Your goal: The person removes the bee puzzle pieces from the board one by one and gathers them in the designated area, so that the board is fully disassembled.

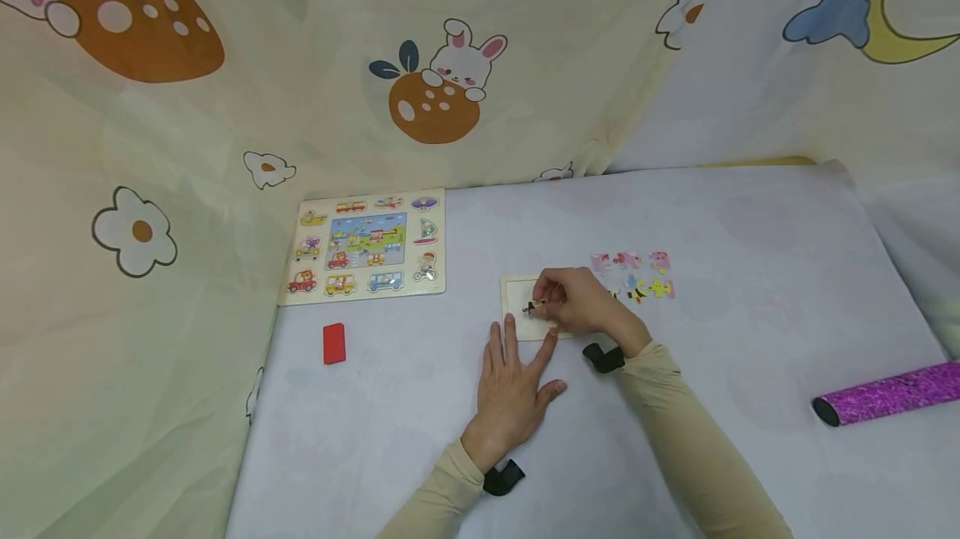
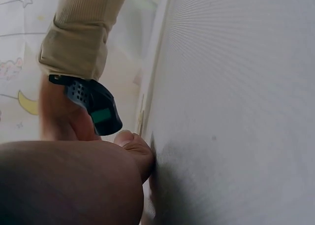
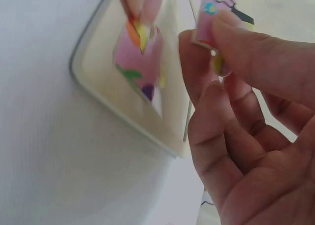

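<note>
In the head view my left hand (image 1: 512, 397) lies spread with straight fingers, fingertips at the near edge of a small cream puzzle tray (image 1: 507, 306). The right wrist view shows one fingertip (image 3: 142, 6) pressing on a pink jigsaw piece (image 3: 140, 62) inside the tray. Over the tray, my right hand (image 1: 581, 301) pinches another jigsaw piece (image 3: 204, 25) between thumb and fingers; it is pink with a blue flower and dark and yellow parts. That hand hides much of the tray in the head view.
Several loose jigsaw pieces (image 1: 660, 289) lie right of the tray. A vehicle puzzle board (image 1: 363, 293) sits at the back left, with a red block (image 1: 334, 343) in front of it. At the right edge lies a glittery purple tube (image 1: 892, 393).
</note>
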The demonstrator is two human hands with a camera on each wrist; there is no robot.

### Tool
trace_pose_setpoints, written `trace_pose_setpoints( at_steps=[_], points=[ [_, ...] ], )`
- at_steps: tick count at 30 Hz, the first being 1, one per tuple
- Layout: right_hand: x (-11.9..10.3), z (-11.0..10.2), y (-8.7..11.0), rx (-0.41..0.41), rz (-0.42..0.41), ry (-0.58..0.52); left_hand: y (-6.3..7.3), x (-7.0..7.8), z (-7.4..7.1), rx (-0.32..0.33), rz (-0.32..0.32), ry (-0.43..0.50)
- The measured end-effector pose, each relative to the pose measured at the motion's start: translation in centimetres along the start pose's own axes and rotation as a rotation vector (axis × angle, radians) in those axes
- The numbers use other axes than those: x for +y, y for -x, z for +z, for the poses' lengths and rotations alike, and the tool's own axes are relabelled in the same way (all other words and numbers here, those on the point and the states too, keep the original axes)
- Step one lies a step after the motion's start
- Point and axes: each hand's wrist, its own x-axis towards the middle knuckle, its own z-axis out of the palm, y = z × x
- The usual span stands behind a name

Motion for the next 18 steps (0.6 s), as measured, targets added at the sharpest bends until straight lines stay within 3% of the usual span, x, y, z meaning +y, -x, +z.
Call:
trace_pose_setpoints(
  at_steps=[8,15,18],
  points=[
    [1.0,-0.9,0.6,0.066,0.001,-0.015,0.0,0.0,0.0,0.018,0.004,0.003],
    [1.8,-1.8,1.5,0.137,0.02,-0.123,0.1,0.1,-0.2,0.016,0.0,0.025],
    [2.4,-2.3,2.1,0.17,0.03,-0.092,0.1,0.2,-0.2,0.019,0.002,0.022]
  ],
)
